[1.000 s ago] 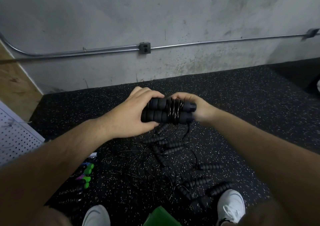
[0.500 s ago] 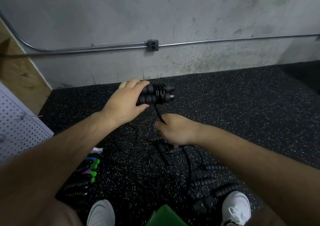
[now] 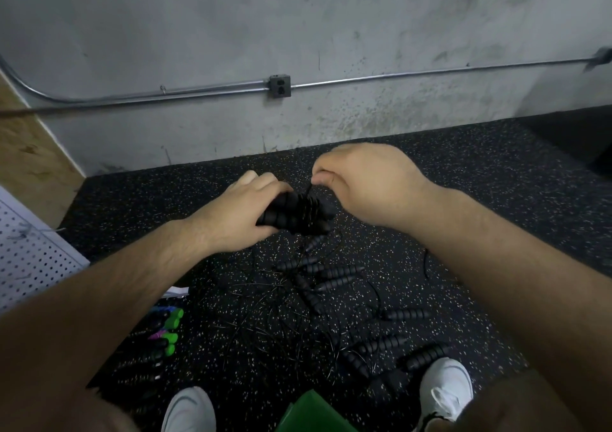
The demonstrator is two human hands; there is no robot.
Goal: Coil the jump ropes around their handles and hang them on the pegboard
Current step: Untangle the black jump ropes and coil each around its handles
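My left hand [image 3: 243, 211] grips a pair of black ribbed jump rope handles [image 3: 294, 215] held side by side, with thin black cord wound round their middle. Just above the handles, my right hand [image 3: 367, 184] pinches the black cord [image 3: 308, 189] between thumb and fingers. The cord's loose end trails down to the floor. Below my hands lies a tangle of several more black jump ropes [image 3: 318, 282] with ribbed handles. The white pegboard [image 3: 29, 262] stands at the far left edge.
Green and purple-handled ropes [image 3: 165, 329] lie at lower left. My white shoes [image 3: 445, 388] stand on the speckled black rubber floor [image 3: 463, 199], with a green object [image 3: 314, 415] between them. A grey concrete wall with a conduit and outlet [image 3: 280, 85] runs behind.
My right hand rose from below the handles, pulling the cord up, to just above them. The handles in my left hand sank lower in view.
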